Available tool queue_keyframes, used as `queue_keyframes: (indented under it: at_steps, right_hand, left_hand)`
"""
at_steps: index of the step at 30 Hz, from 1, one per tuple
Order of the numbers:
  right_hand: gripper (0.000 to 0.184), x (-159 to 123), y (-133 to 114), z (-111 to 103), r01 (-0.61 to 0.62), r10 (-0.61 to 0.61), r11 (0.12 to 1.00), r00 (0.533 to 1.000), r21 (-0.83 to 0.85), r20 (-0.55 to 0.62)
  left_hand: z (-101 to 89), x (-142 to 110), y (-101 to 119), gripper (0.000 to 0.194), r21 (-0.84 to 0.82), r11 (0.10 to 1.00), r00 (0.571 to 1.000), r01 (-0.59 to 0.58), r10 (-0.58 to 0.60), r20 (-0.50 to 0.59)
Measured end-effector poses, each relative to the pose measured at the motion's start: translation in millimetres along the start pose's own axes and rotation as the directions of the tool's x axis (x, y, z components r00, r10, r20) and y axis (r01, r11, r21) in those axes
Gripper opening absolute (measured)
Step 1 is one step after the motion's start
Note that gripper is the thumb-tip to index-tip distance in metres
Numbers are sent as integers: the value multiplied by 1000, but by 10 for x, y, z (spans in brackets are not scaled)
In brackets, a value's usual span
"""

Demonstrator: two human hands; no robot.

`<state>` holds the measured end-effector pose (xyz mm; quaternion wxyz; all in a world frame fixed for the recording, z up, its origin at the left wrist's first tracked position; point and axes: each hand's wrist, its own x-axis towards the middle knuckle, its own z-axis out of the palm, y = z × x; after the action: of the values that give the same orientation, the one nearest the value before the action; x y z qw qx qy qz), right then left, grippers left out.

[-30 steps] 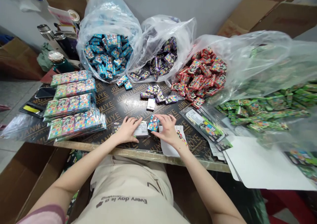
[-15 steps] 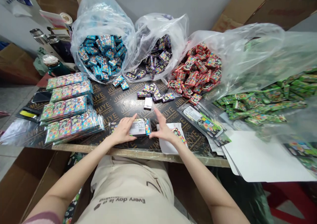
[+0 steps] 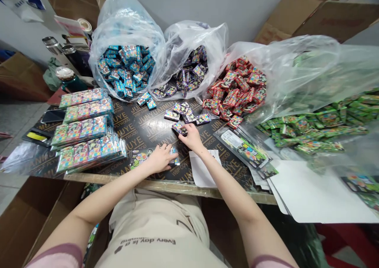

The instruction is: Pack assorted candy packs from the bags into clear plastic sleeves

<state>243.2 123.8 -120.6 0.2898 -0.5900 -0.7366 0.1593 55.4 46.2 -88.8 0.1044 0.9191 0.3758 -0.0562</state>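
My left hand [image 3: 160, 158] lies curled over a clear sleeve [image 3: 141, 156] partly filled with small boxes, near the table's front edge. My right hand [image 3: 192, 137] has reached forward and pinches a small purple box [image 3: 179, 129] taken from the loose purple boxes [image 3: 186, 114] in the middle of the dark board. A white slip of paper [image 3: 201, 170] lies just right of the left hand.
Four clear plastic bags hold small boxes: blue [image 3: 127, 68], purple [image 3: 189, 72], red [image 3: 239, 84], green [image 3: 319, 123]. Stacked filled sleeves [image 3: 85, 133] sit at the left. Empty printed sleeves [image 3: 245, 147] and white sheets [image 3: 310, 193] lie at the right. Cardboard boxes stand behind and below.
My right hand let go of the blue box at the sleeve and moved forward to the purple pile, closing on a purple box. My left hand stayed on the sleeve.
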Motion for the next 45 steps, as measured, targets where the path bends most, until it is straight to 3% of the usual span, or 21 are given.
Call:
queue_keyframes:
  at_steps: [3, 6, 8, 10, 13, 17, 20, 24, 27, 29, 31, 33, 36, 38, 42, 45]
  right_hand:
    - [23, -60, 114, -210, 25, -32, 982, 999, 187, 34]
    - [34, -42, 265, -348, 89, -150, 943, 974, 322, 170]
    - [44, -21, 356, -373, 113, -204, 940, 943, 323, 264]
    - [52, -23, 401, -354, 116, -176, 971, 940, 210, 293]
    - [62, -101, 342, -273, 98, -88, 994, 974, -38, 211]
    - [83, -254, 146, -121, -6, 31, 969, 995, -248, 98]
    - [83, -311, 60, -80, -31, 44, 978, 997, -207, 60]
    - [86, -394, -41, -251, 89, -90, 996, 996, -15, -21]
    - [80, -514, -164, -421, 203, -198, 979, 973, -26, 120]
    - [78, -585, -215, -483, 268, -260, 963, 931, 3, 257]
    - [80, -625, -209, -497, 300, -323, 947, 884, 119, 339]
    - [85, -645, -160, -486, 296, -369, 923, 865, 247, 340]
    - [94, -683, -101, -478, 201, -266, 939, 939, 280, 218]
    - [89, -722, -113, -498, 113, -168, 953, 969, 282, 182]
    - [66, -701, -137, -603, 48, -190, 923, 920, 382, 342]
    - [62, -497, 69, -728, 68, -158, 960, 932, 271, 325]
  left_hand:
    - [25, -13, -25, 44, -20, 1000, 1000, -10, 10, -3]
    - [36, -31, -24, 39, -40, 999, 1000, -24, 24, -8]
    - [36, -48, -21, 49, -56, 998, 999, -28, 27, -21]
    - [38, -74, -28, 74, -90, 996, 999, -6, 2, -46]
    - [55, -124, -61, 103, -148, 985, 994, 89, -98, -54]
    - [86, -177, -95, 100, -176, 965, 976, 195, -208, -58]
    - [99, -184, -98, 98, -214, 948, 958, 236, -264, -115]
    - [97, -170, -135, 103, -281, 922, 926, 268, -327, -191]
    - [92, -146, -174, 108, -346, 910, 912, 226, -323, -254]
    - [93, -125, -184, 109, -378, 913, 915, 154, -276, -294]
    - [97, -107, -182, 110, -399, 914, 925, 76, -214, -313]
    - [102, -95, -177, 110, -413, 910, 933, 30, -174, -315]
    - [108, -84, -180, 109, -424, 904, 924, 48, -201, -325]
    - [114, -74, -185, 110, -420, 904, 914, 78, -233, -333]
    - [121, -53, -164, 110, -376, 921, 918, 97, -229, -324]
    - [98, -42, -109, 104, -300, 949, 947, 98, -181, -265]
